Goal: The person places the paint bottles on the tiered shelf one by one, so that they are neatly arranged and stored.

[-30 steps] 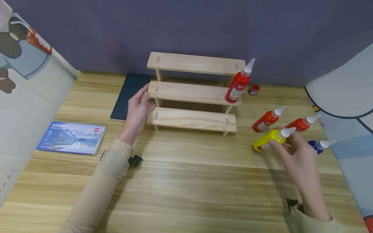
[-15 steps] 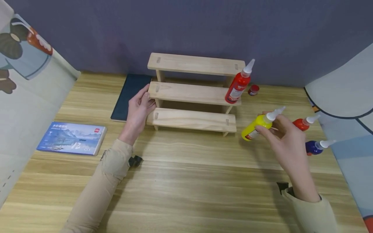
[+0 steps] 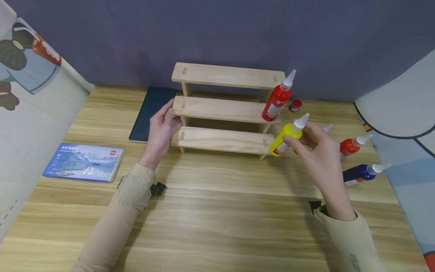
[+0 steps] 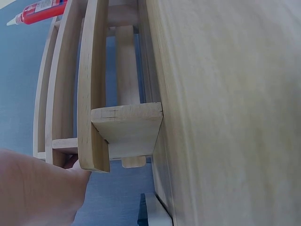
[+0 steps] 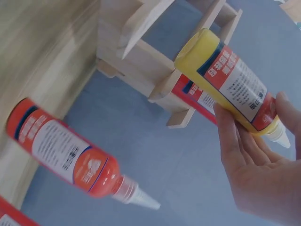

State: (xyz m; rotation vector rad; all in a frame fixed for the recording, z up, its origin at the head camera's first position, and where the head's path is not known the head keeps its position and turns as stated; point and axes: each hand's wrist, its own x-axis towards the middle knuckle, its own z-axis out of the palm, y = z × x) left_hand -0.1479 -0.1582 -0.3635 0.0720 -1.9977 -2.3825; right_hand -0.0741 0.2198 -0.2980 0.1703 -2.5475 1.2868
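A three-tier wooden shelf (image 3: pixel 224 107) stands at the table's back. My left hand (image 3: pixel 161 126) grips its left end by the middle tier; in the left wrist view the fingertips are hidden behind the wood. My right hand (image 3: pixel 317 151) pinches a yellow paint bottle (image 3: pixel 284 141) between thumb and fingers, white nozzle up and leaning right. In the head view the bottle overlaps the right end of the lowest tier. A red paint bottle (image 3: pixel 275 105) stands at the right end of the middle tier. The right wrist view shows another red bottle (image 5: pixel 70 150) on the table.
Right of my right hand stand a red bottle (image 3: pixel 350 146) and a dark blue bottle (image 3: pixel 360 173). A small red jar (image 3: pixel 295 105) sits behind. To the left lie a dark flat tablet-like board (image 3: pixel 144 117) and a blue paint box (image 3: pixel 83 161). A dark wall (image 3: pixel 217 30) rises behind the shelf.
My right hand has carried the yellow bottle left and up, from among the other bottles to the shelf's right end. My left hand has stayed at the shelf.
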